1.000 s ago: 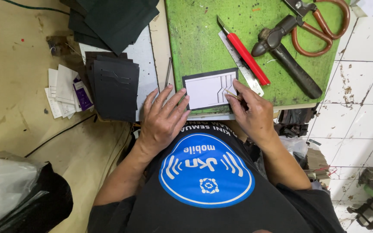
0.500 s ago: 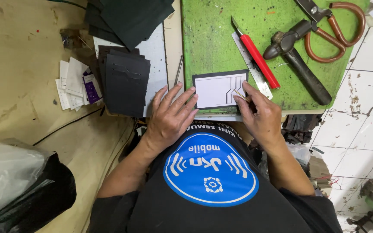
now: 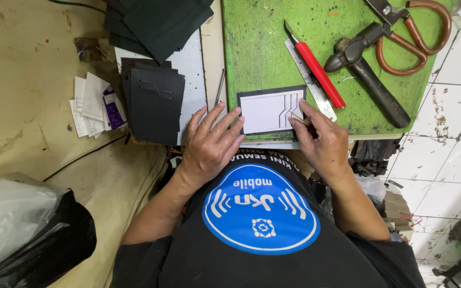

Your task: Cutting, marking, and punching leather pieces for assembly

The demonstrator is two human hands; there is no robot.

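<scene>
A scuffed green cutting mat [image 3: 262, 53], nicked and flecked with pale scratches, covered the worktop and ended at a pale front edge just above the person's lap; to its right lay cracked white floor tiles [image 3: 454, 122], to its left a worn tan floor [image 3: 28, 80]. At the mat's near edge sat a flat rectangular piece [image 3: 271, 110], black around its border with a white paper template on top bearing thin angular lines. The left hand [image 3: 212, 141] lay open, fingers spread, pressing flat on the piece's left edge and the mat's front edge. The right hand [image 3: 321, 140] pinched a thin pale stylus [image 3: 297, 116] whose tip touched the template's right side. Behind the piece, toward the mat's right half, lay a red-handled knife [image 3: 318, 72] against a steel ruler [image 3: 310, 80], a dark pitted hammer [image 3: 369, 77] and scissors with brown loop handles [image 3: 417, 32]. Off the mat's left edge stood a stack of matte black cut panels [image 3: 156, 101], larger dark sheets [image 3: 156, 24] behind them, and white paper slips [image 3: 89, 104] on the floor. A crumpled plastic bag [image 3: 17, 229] filled the lower left corner.
</scene>
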